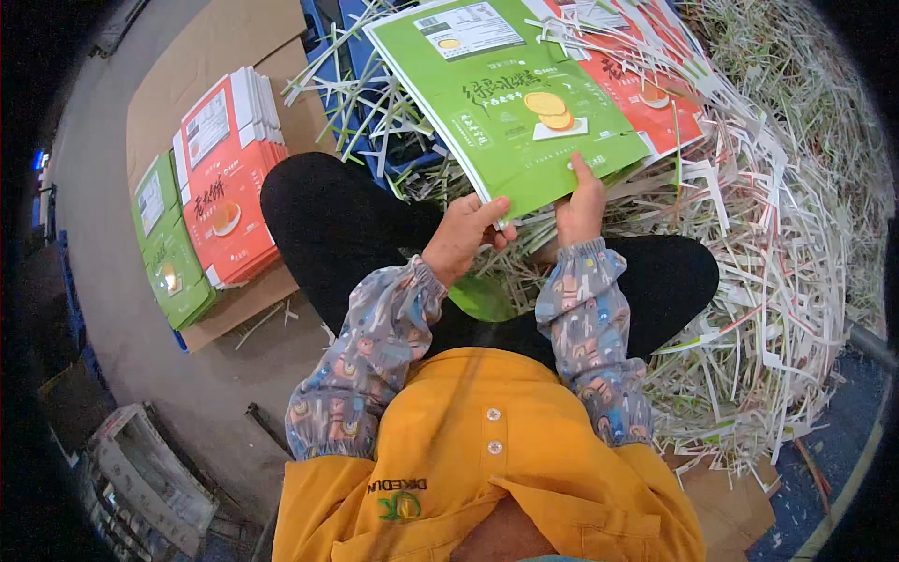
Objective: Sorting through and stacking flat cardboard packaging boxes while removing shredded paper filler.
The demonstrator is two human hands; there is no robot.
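A green printed cardboard sheet (487, 98) with pictures of round yellow cakes lies tilted in front of me. My left hand (465, 234) pinches its lower left corner between thumb and fingers. Along the bottom edge, my right hand (582, 204) grips it with the thumb on top and the fingers underneath, hidden. More than one layer seems to show at the left edge, but I cannot tell how many. Behind its right side is a red printed sheet (679, 122), partly covered by thin paper strips. A green scrap (482, 298) lies between my legs.
At the left, a stack of red printed sheets (220, 211) and a stack of green ones (161, 281) rest on brown cardboard (201, 56). A big heap of white and green paper strips (749, 281) fills the right. A grey crate-like object (150, 468) stands at lower left.
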